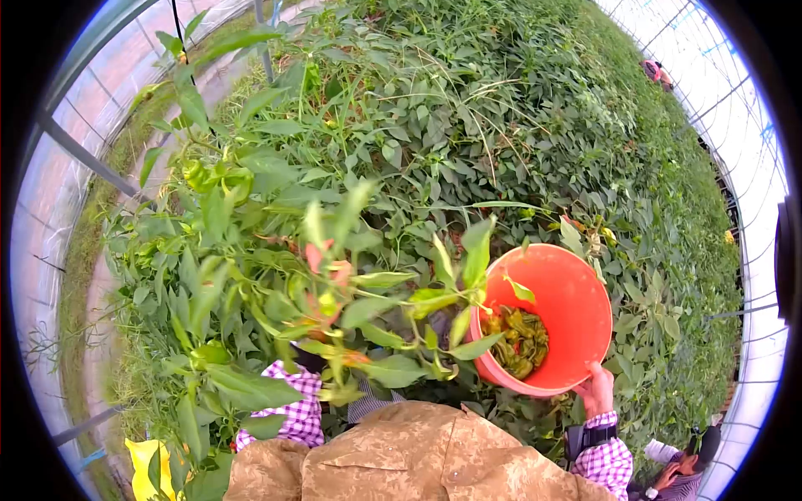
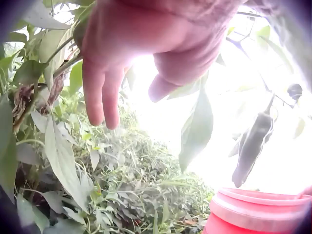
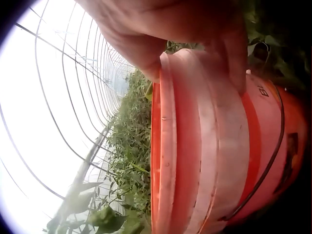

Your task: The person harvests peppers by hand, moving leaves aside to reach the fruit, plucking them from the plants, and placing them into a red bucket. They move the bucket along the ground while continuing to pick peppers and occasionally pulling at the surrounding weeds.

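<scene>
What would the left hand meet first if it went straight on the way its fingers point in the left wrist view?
The left hand would probably meet the foliage below it first, though depth is unclear.

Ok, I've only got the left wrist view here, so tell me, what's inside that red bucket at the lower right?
Observer: The head view looks into it: mostly green peppers lie at the bottom of the bucket.
Operator: Got it. How is it being held?
Observer: By the right hand, which grips the rim.
Operator: And is anybody else close by?
Observer: Yes, the head view shows another person in its lower right corner, partly cut off by the edge of the picture.
</scene>
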Available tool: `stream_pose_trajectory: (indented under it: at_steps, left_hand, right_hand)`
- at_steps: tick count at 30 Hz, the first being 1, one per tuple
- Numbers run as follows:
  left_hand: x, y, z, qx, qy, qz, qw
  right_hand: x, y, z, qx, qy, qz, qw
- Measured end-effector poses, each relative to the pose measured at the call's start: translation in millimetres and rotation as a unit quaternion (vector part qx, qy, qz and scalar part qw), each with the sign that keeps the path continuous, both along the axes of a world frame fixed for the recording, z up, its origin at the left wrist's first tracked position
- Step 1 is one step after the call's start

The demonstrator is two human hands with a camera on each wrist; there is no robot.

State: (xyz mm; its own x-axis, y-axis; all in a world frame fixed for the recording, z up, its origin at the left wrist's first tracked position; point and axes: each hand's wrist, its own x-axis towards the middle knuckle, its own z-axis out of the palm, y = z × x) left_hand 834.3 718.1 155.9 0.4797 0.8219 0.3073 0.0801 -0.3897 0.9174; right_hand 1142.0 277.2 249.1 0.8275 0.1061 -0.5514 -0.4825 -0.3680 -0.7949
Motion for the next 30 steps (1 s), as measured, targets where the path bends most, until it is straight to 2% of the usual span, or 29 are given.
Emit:
stream_pose_trajectory:
  at_steps: [2,4,6,7,9,10,11,14,19,22,23,24,26,28,30]
  left_hand:
    - [-24,21,23,-0.047,-0.026,0.045,0.998]
    - [-46,43,17,-0.121,-0.095,0.08,0.985]
    - [-68,52,31,-0.063,-0.089,0.095,0.99]
    - [-86,55,37,-0.079,-0.052,0.094,0.991]
    - [-98,48,63,-0.123,-0.051,0.124,0.983]
    - [-102,45,68,-0.139,-0.049,0.142,0.979]
    - [-112,49,61,-0.108,-0.022,0.133,0.985]
    - [-131,48,49,-0.138,-0.043,0.139,0.98]
    - [-152,40,41,-0.147,-0.045,0.174,0.973]
    - [-153,34,39,-0.146,-0.057,0.17,0.973]
    - [-150,30,40,-0.151,-0.055,0.184,0.97]
    - [-148,22,40,-0.151,-0.053,0.201,0.966]
    - [-143,7,43,-0.147,-0.057,0.223,0.962]
    - [-144,-3,31,-0.145,-0.047,0.245,0.958]
    - [-146,-19,17,-0.144,-0.03,0.272,0.951]
  right_hand:
    - [3,31,19,0.022,0.005,-0.019,1.0]
    - [13,47,23,0.039,0.021,-0.075,0.996]
    - [12,71,35,0.09,0.012,-0.124,0.988]
    - [22,71,32,0.127,0.031,-0.129,0.983]
    - [34,76,30,0.181,0.05,-0.147,0.971]
    - [32,89,38,0.209,0.055,-0.149,0.965]
    - [37,95,38,0.208,0.055,-0.153,0.964]
    - [49,115,46,0.235,0.054,-0.146,0.959]
    - [77,150,43,0.229,0.039,-0.107,0.967]
    - [106,179,17,0.206,0.056,-0.062,0.975]
    - [101,201,19,0.163,0.036,-0.052,0.985]
    - [112,211,3,0.166,0.048,-0.032,0.984]
    - [146,222,-44,0.193,0.102,0.018,0.976]
    - [176,247,-97,0.16,0.127,-0.018,0.979]
    - [228,260,-172,0.138,0.196,0.022,0.971]
